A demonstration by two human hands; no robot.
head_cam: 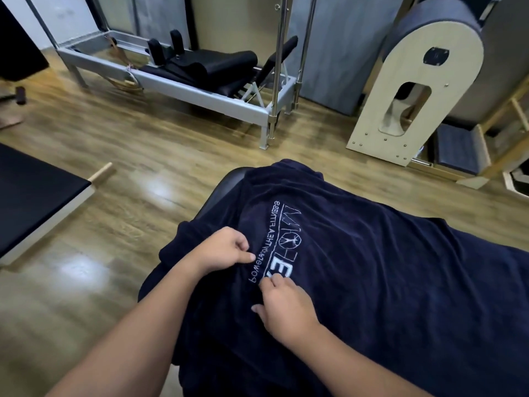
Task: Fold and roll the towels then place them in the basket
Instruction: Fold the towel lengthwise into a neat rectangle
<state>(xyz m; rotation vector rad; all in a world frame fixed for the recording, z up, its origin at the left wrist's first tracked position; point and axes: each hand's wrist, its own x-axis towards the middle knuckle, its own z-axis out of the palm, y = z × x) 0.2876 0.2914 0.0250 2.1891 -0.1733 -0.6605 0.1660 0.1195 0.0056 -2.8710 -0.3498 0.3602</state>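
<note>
navy towel (386, 267), one, spread flat; two hands pinching it.

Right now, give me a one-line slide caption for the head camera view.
Both hands, left hand and right hand, pinch a navy terry towel with white lettering spread over a black padded bench.

towel (386, 267): spread over a padded bench (226, 186), which shows only at the towel's far left edge
left hand (226, 247): on the towel, left of its printed lettering (282, 239)
right hand (286, 305): on the towel, just nearer than the left hand
reformer frame (183, 81): on the floor (114, 167) behind the bench
arched barrel (423, 81): far right, behind the towel
platform (34, 193): left of the bench
</note>
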